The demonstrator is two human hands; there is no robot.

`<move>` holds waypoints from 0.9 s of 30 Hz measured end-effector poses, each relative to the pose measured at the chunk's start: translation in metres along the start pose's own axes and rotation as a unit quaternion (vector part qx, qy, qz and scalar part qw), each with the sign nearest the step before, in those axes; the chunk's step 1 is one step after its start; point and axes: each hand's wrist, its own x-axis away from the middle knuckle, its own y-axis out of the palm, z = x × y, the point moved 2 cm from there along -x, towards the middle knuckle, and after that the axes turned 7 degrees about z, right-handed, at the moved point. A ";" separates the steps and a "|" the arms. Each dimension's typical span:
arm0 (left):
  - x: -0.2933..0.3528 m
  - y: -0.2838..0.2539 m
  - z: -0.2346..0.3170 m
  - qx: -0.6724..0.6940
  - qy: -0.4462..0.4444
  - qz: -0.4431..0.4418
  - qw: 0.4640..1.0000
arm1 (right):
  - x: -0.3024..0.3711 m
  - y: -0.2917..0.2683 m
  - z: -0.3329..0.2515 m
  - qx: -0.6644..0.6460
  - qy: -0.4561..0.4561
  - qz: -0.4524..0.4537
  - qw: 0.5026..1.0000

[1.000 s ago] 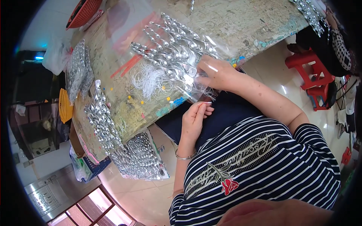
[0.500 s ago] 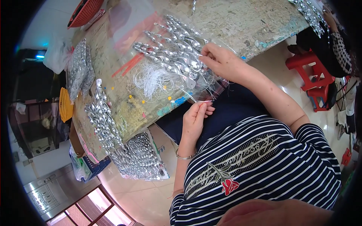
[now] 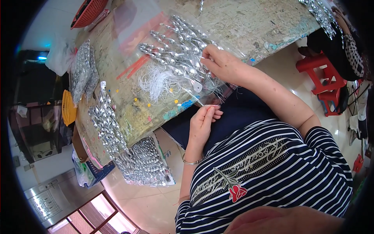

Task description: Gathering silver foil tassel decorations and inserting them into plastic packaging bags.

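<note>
My left hand (image 3: 202,121) is closed at the table's near edge, thumb against fingers, pinching a thin white strand (image 3: 193,96) that slants up toward the table. My right hand (image 3: 225,65) is bent over the near right side of a pile of shiny silver twisted spiral ornaments (image 3: 175,52). Its thumb and forefinger are pinched together by the spirals; what lies between them is too small to make out. A flat silver end with a small hole (image 3: 198,86) shows between the two hands. Left of it spreads a loose bunch of white threads (image 3: 157,84).
Clear plastic bags with red strips (image 3: 134,66) lie under and behind the pile. More silver spirals (image 3: 107,121) hang over the table's left edge, above a filled bag (image 3: 146,162). A red basket (image 3: 89,13) is at the far left; red stools (image 3: 317,72) and another person's arm (image 3: 343,23) are at right.
My right hand has shifted slightly left over the spirals, and the flat silver end near it has turned a little. My left hand stays nearly still, with the strand still pinched.
</note>
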 end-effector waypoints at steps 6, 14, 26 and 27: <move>0.000 -0.001 0.000 0.003 -0.002 0.004 1.000 | -0.006 0.004 -0.001 0.003 -0.009 -0.005 1.000; -0.002 -0.001 -0.002 0.006 -0.001 0.002 1.000 | -0.013 0.002 -0.004 -0.030 0.027 -0.044 0.998; -0.002 -0.003 -0.004 0.000 -0.011 0.003 1.000 | 0.001 0.015 -0.013 -0.112 0.089 -0.137 0.980; -0.002 -0.003 -0.006 0.008 -0.012 0.002 1.000 | 0.001 0.017 -0.015 -0.108 0.072 -0.140 0.982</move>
